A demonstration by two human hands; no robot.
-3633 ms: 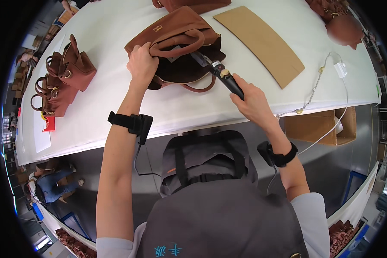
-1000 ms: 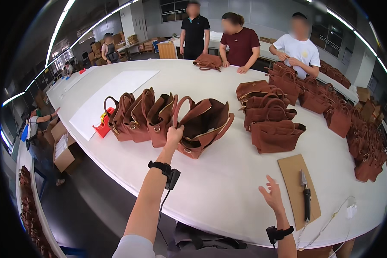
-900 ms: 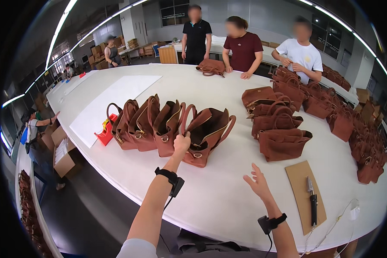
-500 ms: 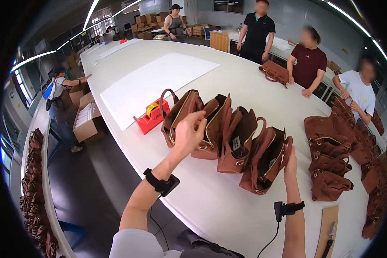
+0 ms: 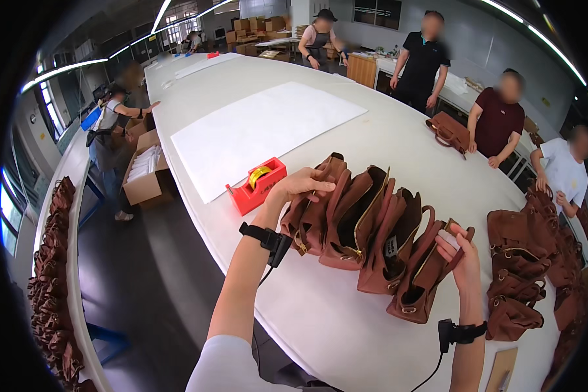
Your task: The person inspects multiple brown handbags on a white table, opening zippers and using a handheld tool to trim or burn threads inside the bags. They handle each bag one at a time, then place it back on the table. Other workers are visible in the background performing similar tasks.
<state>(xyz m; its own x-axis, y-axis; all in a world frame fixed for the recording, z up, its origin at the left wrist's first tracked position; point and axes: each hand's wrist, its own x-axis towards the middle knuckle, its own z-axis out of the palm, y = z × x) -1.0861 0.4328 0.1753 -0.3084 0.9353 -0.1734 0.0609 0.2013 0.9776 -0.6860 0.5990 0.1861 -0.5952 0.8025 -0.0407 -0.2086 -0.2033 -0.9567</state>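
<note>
Several brown handbags stand side by side in a row before me, with gold zips and looped handles. My left hand (image 5: 310,184) is closed at the top edge of the leftmost handbag (image 5: 305,228), whose mouth is pinched nearly together. Beside it, a second handbag (image 5: 343,245) gapes open along its zip. A third handbag (image 5: 377,271) shows a pale label inside. At the right end, my right hand (image 5: 462,255) grips the upper edge and handle of the rightmost handbag (image 5: 413,299); something pale shows at its fingers, too small to make out.
A red tape dispenser (image 5: 258,186) stands left of the row, near a large white sheet (image 5: 268,130). More handbags (image 5: 516,281) are lined up at the right, above a tan board (image 5: 501,369). Several people stand around the table (image 5: 326,307). An open carton (image 5: 144,186) sits beyond its left edge.
My left hand has shifted to the leftmost handbag and closed its mouth. That bag now stands apart from the dispenser. My right hand has gone from the rightmost bag's side to its upper edge.
</note>
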